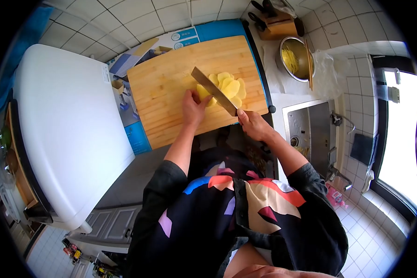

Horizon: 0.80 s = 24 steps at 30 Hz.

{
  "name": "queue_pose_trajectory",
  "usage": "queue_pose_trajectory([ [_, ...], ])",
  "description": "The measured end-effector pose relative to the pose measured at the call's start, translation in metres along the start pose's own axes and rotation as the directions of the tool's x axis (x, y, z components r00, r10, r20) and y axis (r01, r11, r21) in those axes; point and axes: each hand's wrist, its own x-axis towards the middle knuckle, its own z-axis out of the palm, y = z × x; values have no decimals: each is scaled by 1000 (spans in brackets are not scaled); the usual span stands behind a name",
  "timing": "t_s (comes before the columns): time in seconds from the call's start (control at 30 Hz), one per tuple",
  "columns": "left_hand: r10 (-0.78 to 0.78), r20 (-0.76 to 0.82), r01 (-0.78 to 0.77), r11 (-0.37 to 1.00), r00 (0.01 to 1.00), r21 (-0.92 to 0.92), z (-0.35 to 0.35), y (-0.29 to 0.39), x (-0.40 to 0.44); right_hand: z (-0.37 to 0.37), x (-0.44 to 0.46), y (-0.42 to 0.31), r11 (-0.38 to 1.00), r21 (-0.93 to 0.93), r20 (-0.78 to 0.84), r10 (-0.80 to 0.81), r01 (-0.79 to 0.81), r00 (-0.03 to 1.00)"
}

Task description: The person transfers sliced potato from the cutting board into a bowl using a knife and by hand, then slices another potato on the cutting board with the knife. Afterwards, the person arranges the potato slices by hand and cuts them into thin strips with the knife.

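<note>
My right hand [254, 124] is wrapped round the handle of a cleaver [214, 91], whose broad blade slants up and left across the cutting board [164, 99]. Just left of the blade, my left hand [193, 109] has its fingers bent and pressed against a pale yellow potato piece [202, 91], partly covered by the fingers. On the blade's right side lies a spread of overlapping potato slices [231, 87]. Some slices are hidden behind the blade, and its edge against the potato cannot be made out.
A steel bowl [301, 69] with yellow shreds stands at the upper right, chopsticks [309, 65] across its rim. Behind it is a knife block [277, 25]. A sink [306, 127] is at the right, a large white appliance [74, 125] at the left. Under the board lies a printed box [139, 136].
</note>
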Motion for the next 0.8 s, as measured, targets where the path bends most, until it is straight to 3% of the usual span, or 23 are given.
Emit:
queue_pose_trajectory([
  [0.07, -22, 10, 22, 999, 1000, 34, 0, 5, 1, 0, 1, 6, 993, -36, -47, -116, 115, 992],
  [0.2, -19, 4, 19, 999, 1000, 33, -3, 9, -1, 0, -2, 5, 999, -15, -7, -45, 45, 999],
  [0.37, -1, 5, 1, 999, 1000, 35, -4, 11, -1, -2, -3, 6, 994, 3, -28, -107, 108, 994],
  [0.8, -17, 30, 16, 999, 999, 28, -2, 4, 0, 4, 16, 5, 992, -104, 19, -74, 76, 997],
])
